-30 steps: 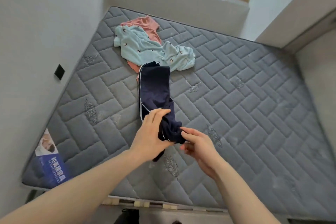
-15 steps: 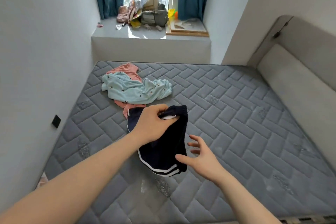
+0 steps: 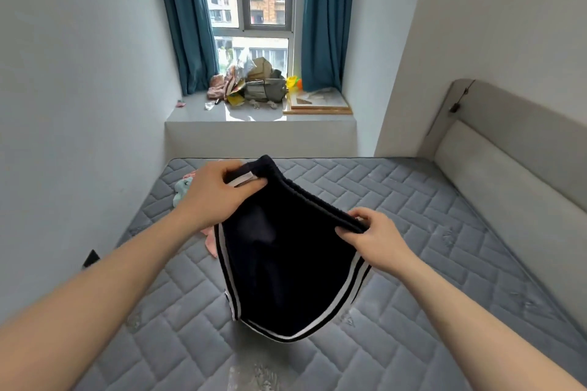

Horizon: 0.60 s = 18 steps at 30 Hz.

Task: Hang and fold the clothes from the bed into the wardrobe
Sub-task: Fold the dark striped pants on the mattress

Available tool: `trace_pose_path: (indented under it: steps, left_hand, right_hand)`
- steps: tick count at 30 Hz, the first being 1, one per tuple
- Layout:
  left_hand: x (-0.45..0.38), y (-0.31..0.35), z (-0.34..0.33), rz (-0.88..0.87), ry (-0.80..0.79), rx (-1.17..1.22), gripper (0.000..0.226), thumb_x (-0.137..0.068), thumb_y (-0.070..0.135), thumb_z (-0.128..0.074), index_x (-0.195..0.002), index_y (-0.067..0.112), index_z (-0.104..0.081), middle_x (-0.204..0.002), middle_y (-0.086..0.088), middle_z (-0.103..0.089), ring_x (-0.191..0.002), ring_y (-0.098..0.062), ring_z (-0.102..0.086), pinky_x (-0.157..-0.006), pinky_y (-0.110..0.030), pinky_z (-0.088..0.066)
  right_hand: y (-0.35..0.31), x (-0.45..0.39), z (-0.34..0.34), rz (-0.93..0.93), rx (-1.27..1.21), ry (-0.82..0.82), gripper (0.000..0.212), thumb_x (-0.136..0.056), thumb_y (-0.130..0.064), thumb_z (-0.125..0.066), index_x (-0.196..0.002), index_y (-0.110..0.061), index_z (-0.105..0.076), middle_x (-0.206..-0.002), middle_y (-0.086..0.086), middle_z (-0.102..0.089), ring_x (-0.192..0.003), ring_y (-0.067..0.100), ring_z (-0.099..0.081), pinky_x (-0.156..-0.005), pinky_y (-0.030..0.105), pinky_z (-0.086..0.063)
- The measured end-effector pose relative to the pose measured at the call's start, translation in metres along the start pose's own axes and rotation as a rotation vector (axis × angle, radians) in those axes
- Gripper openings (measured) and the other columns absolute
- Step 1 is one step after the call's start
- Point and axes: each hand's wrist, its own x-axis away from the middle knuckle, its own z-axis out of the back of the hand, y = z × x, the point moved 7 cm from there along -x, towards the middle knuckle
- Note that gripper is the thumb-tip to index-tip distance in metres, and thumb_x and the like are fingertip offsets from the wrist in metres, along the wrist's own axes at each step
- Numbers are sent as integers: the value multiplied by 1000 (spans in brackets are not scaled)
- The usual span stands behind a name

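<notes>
While held up — navy shorts (image 3: pixel 286 267), white-striped

Navy shorts (image 3: pixel 286 263) with white side stripes held up over the grey quilted bed (image 3: pixel 413 232). Left hand (image 3: pixel 216 197) grips the waistband's left end, right hand (image 3: pixel 371 238) pinches its right end. Pink and mint clothes (image 3: pixel 184 190) lie near the bed's far-left edge, partly hidden.

One pair of dark shorts (image 3: pixel 286 267), two hands (image 3: pixel 216 197) (image 3: pixel 378 238), one bed (image 3: pixel 428 232), two blue curtains (image 3: pixel 187 19) (image 3: pixel 324 16), one window (image 3: pixel 254 3), and two garments at far left: pink (image 3: pixel 210 243) and mint (image 3: pixel 182 190).
</notes>
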Motion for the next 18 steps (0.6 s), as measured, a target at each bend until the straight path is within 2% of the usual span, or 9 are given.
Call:
trace_pose_path:
  steps: [3, 5, 7, 9, 11, 13, 15, 18]
  left_hand:
    - [-6, -5, 24, -19, -44, 113, 6, -91, 30, -78, -95, 27, -76, -89, 12, -74, -84, -4, -67, -75, -24, -48]
    - [-13, -9, 38, 6, -75, 221, 9, -95, 20, -74, -100, 15, -68, -93, 1, -72, -85, -12, -65, -76, -24, -49]
    - [-21, -14, 50, 38, -154, 221, 19, -92, 28, -74, -105, 18, -65, -102, -5, -72, -91, -15, -66, -83, -31, -50]
    - [-20, -22, 51, 47, -325, 57, 31, -79, 49, -71, -105, 34, -70, -107, 8, -73, -99, -7, -68, -92, -34, -53]
    - [-9, -40, 46, 64, -472, -155, 39, -70, 62, -69, -103, 42, -71, -112, 14, -70, -106, -7, -65, -99, -39, -51]
    - [7, -66, 36, 114, -570, -218, 39, -70, 68, -71, -102, 45, -71, -114, 17, -68, -112, -4, -61, -101, -32, -47]
    - [30, -97, 18, 168, -670, -132, 30, -80, 62, -75, -105, 45, -73, -111, 22, -70, -109, 4, -62, -97, -23, -45]
    - [65, -146, -16, 198, -703, -17, 19, -93, 41, -74, -110, 35, -73, -109, 19, -72, -105, 2, -65, -94, -21, -47]
  right_hand:
    - [-37, -17, 30, 99, 45, 95, 16, -84, -29, -83, -92, -35, -71, -77, -19, -74, -70, -5, -65, -62, 8, -42]
    - [-62, -24, 41, 156, 21, 158, 12, -86, -32, -80, -92, -39, -71, -87, -19, -75, -83, -5, -67, -71, 9, -44]
    - [-85, -26, 47, 202, -6, 213, 6, -87, -38, -77, -91, -41, -73, -92, -20, -74, -88, -5, -67, -76, 12, -46]
    - [-97, -26, 43, 215, 1, 207, 4, -87, -43, -76, -87, -38, -74, -87, -22, -75, -84, -6, -68, -71, 9, -47]
    - [-89, -24, 24, 131, 64, 79, 13, -86, -46, -75, -83, -33, -75, -81, -18, -75, -76, -2, -69, -67, 16, -48]
    - [-63, -15, -8, -12, 141, -146, 20, -86, -47, -76, -82, -28, -77, -78, -11, -76, -74, 4, -71, -68, 25, -50]
    - [-30, 3, -43, -148, 139, -334, 20, -88, -47, -75, -83, -27, -79, -81, -9, -78, -76, 7, -75, -70, 27, -53]
    - [13, 32, -86, -268, 103, -436, 21, -87, -46, -75, -81, -26, -78, -82, -7, -79, -78, 9, -76, -69, 24, -53]
